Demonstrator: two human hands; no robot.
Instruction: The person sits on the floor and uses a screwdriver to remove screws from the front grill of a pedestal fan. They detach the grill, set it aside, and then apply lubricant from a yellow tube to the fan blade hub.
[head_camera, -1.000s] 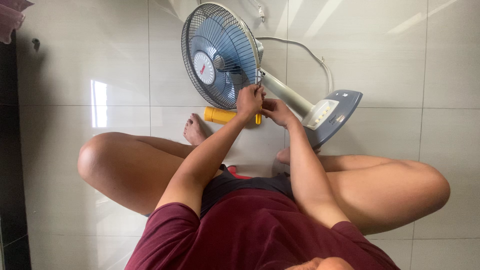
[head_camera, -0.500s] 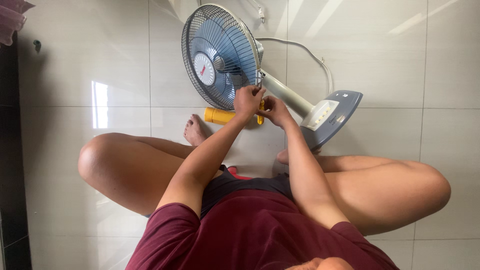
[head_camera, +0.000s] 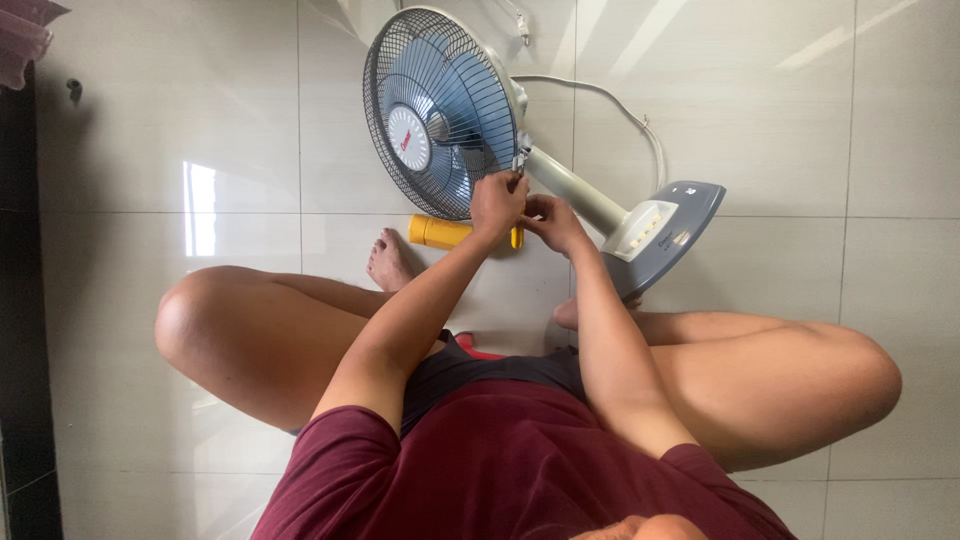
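Note:
A blue-bladed desk fan (head_camera: 440, 110) with a wire grille lies on the tiled floor, its pale neck (head_camera: 575, 190) leading to a grey-blue base (head_camera: 670, 235). My left hand (head_camera: 497, 205) is raised to the lower rim of the grille, fingers pinched at a small metal clip (head_camera: 520, 160). My right hand (head_camera: 556, 224) sits just beside it, fingers curled toward the same spot near the neck. A yellow-handled tool (head_camera: 440, 232) lies on the floor and passes behind my left hand. What the right fingers grip is hidden.
I sit cross-legged with bare knees (head_camera: 200, 320) spread left and right. The fan's white cord (head_camera: 620, 105) loops on the tiles behind the base. A dark wall edge (head_camera: 20, 300) runs down the left side. A pink cloth (head_camera: 25, 35) hangs at the top left.
Both hands stay at the grille rim with only slight finger movement. The fan and the yellow tool have not moved.

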